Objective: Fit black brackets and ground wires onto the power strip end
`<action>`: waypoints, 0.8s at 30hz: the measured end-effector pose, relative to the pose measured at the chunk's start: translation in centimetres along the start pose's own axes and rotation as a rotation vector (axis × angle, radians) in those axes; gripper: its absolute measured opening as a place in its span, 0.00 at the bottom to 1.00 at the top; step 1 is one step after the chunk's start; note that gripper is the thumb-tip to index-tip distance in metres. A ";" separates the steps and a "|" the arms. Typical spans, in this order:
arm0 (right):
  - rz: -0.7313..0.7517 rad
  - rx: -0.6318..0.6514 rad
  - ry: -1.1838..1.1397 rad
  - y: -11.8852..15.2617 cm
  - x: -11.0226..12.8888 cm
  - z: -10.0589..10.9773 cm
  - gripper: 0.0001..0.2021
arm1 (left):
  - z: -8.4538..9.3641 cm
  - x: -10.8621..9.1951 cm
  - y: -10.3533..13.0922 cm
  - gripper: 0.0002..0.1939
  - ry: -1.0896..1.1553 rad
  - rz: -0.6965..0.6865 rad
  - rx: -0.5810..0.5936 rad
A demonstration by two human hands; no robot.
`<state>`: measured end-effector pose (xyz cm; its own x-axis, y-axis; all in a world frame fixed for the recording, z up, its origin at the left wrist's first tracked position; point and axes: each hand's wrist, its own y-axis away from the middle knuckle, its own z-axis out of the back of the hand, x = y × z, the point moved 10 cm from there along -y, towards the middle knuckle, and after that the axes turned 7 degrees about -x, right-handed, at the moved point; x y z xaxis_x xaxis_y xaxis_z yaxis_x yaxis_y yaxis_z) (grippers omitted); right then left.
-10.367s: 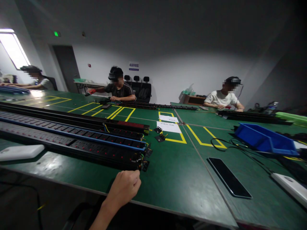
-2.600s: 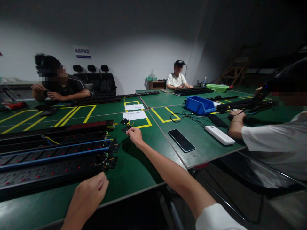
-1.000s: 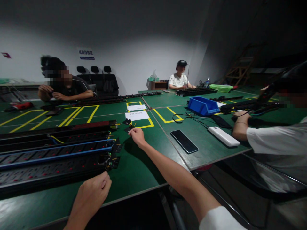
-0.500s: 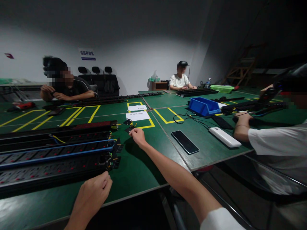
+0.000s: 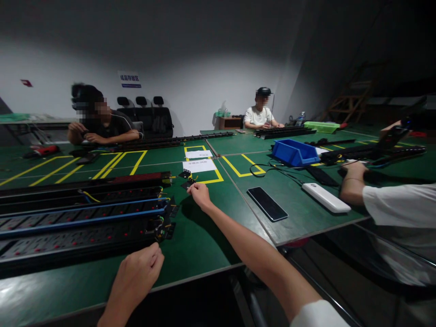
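My right hand (image 5: 200,195) reaches across the green table, its thumb and fingertips pinched on the edge of a small black plate (image 5: 186,185). Right behind it stands a small black notched piece (image 5: 185,174) with a short yellow wire. My left hand (image 5: 141,270) rests curled in a fist by the near table edge, and I see nothing in it. Just beyond it lie long black socket strips (image 5: 85,240) with red dots, side by side. Blue strips run along one of them, and black end plates with wires (image 5: 165,229) sit at their right ends.
White paper labels (image 5: 199,165) lie by yellow tape outlines. To the right are a phone (image 5: 267,203), a white power bank (image 5: 326,198) with a cable, and a blue bin (image 5: 294,152). One co-worker's arm (image 5: 354,181) is at right; two more people sit across the table.
The view has swung slightly left, so the scene sits a little further right. Both hands keep the same pose, the right still at the small black plate.
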<state>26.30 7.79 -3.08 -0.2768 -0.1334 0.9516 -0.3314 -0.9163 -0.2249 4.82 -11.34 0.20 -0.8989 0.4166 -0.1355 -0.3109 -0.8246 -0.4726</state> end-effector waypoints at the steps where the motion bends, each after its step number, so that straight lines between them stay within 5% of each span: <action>1: 0.003 0.000 -0.003 0.0 0.0 0.0 0.14 | 0.0 0.0 0.0 0.16 0.000 0.004 0.001; 24: 0.006 0.021 0.005 0.4 0.2 -0.1 0.14 | 0.2 0.0 0.0 0.16 0.024 0.031 0.018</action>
<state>26.02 7.45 -2.94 -0.2834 -0.1371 0.9492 -0.3107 -0.9232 -0.2261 4.79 -11.43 0.42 -0.9005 0.3998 -0.1708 -0.2888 -0.8437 -0.4525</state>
